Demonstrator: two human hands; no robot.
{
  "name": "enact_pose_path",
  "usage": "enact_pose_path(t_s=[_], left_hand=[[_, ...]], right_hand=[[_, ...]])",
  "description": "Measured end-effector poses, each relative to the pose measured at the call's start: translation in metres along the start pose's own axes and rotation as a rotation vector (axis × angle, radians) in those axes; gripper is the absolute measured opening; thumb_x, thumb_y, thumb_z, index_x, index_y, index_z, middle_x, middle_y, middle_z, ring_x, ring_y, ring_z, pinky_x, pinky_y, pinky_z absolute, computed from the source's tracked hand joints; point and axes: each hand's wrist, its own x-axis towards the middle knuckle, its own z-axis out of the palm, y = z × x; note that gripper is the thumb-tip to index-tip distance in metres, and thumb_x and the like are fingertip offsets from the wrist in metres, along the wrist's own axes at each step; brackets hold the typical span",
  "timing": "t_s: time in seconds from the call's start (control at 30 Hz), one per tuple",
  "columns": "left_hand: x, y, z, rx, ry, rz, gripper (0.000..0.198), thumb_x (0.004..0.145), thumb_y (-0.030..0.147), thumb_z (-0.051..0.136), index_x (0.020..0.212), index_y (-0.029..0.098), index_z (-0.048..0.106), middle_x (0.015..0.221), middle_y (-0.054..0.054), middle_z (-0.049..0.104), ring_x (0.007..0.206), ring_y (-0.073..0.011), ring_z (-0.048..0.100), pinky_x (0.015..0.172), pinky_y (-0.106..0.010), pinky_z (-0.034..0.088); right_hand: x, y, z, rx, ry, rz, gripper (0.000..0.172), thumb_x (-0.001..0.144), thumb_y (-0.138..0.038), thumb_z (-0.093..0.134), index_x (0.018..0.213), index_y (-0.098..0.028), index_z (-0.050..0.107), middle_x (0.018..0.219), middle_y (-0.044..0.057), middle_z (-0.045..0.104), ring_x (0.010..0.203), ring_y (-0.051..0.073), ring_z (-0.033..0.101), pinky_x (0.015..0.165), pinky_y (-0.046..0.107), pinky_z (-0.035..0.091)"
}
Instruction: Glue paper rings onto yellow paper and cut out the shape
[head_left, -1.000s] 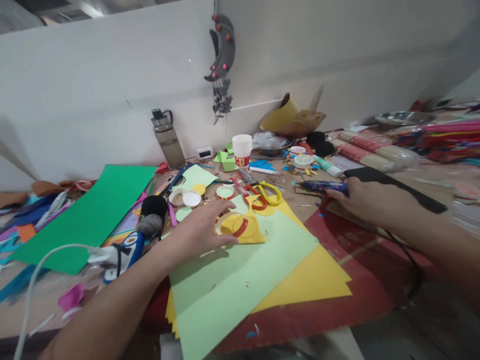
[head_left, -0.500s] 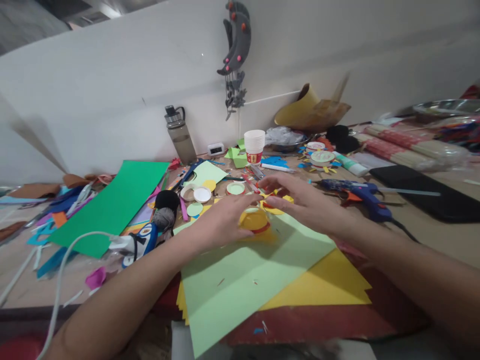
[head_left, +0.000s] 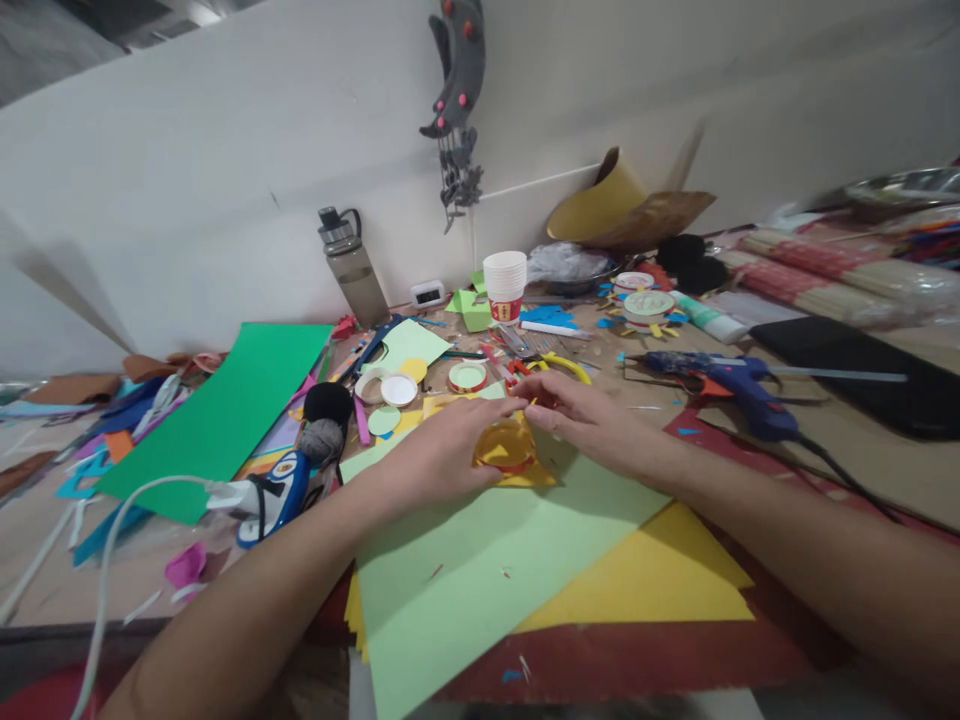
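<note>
Both hands meet over a small yellow paper ring with a red band (head_left: 506,447) lying on the light green sheet (head_left: 487,570). My left hand (head_left: 439,450) curls round its left side, fingers pressed on the rim. My right hand (head_left: 581,412) touches its far right edge with the fingertips. A blue glue gun (head_left: 720,378) lies on the table to the right, clear of both hands.
Yellow sheets (head_left: 645,570) lie under the green one on a red mat (head_left: 645,650). Around them lie a big dark green sheet (head_left: 217,415), a water bottle (head_left: 345,265), stacked paper cups (head_left: 504,283), scissors (head_left: 551,365), paper discs (head_left: 399,390), a second glue gun (head_left: 266,495) with white cord, and a black case (head_left: 862,375).
My right hand let go of the blue glue gun and came left to the yellow ring. The left hand stayed on the ring. The view shifted slightly.
</note>
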Motion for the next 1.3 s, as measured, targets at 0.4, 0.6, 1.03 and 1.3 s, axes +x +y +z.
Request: enact_pose_path(t_s=[0.4, 0.6, 1.03, 1.3], left_hand=[[-0.002, -0.002, -0.006, -0.124, 0.069, 0.013, 0.066, 0.079, 0.033, 0.067, 0.141, 0.027, 0.046, 0.132, -0.007, 0.061, 0.115, -0.0250, 0.059, 0.098, -0.040, 0.047], [-0.006, -0.006, -0.006, -0.424, 0.093, -0.140, 0.067, 0.078, 0.039, 0.072, 0.138, 0.025, 0.045, 0.125, -0.009, 0.063, 0.106, -0.0219, 0.063, 0.088, -0.036, 0.052], [-0.002, -0.007, -0.001, -1.074, 0.093, -0.312, 0.047, 0.086, 0.056, 0.060, 0.106, 0.014, 0.055, 0.102, -0.012, 0.068, 0.078, -0.0140, 0.066, 0.061, -0.024, 0.053], [0.002, -0.006, -0.001, -1.026, 0.233, -0.404, 0.046, 0.078, 0.028, 0.073, 0.114, 0.015, 0.048, 0.079, -0.004, 0.069, 0.067, -0.0167, 0.070, 0.053, -0.023, 0.054]], right_hand=[[-0.001, 0.000, -0.001, 0.094, -0.050, 0.005, 0.039, 0.088, -0.053, 0.053, 0.110, -0.022, 0.059, 0.101, 0.007, 0.064, 0.085, 0.021, 0.060, 0.073, 0.037, 0.052], [-0.003, 0.004, -0.001, 0.251, -0.008, -0.109, 0.039, 0.089, -0.042, 0.059, 0.124, -0.027, 0.055, 0.121, 0.008, 0.058, 0.097, 0.020, 0.058, 0.082, 0.037, 0.052], [0.003, -0.010, 0.004, 0.222, 0.139, 0.014, 0.033, 0.084, -0.046, 0.064, 0.103, -0.020, 0.070, 0.081, 0.002, 0.069, 0.060, 0.013, 0.061, 0.057, 0.027, 0.051], [0.004, -0.009, 0.004, 0.323, 0.080, 0.137, 0.046, 0.080, -0.045, 0.065, 0.118, -0.019, 0.062, 0.076, 0.000, 0.065, 0.062, 0.013, 0.061, 0.057, 0.028, 0.053]])
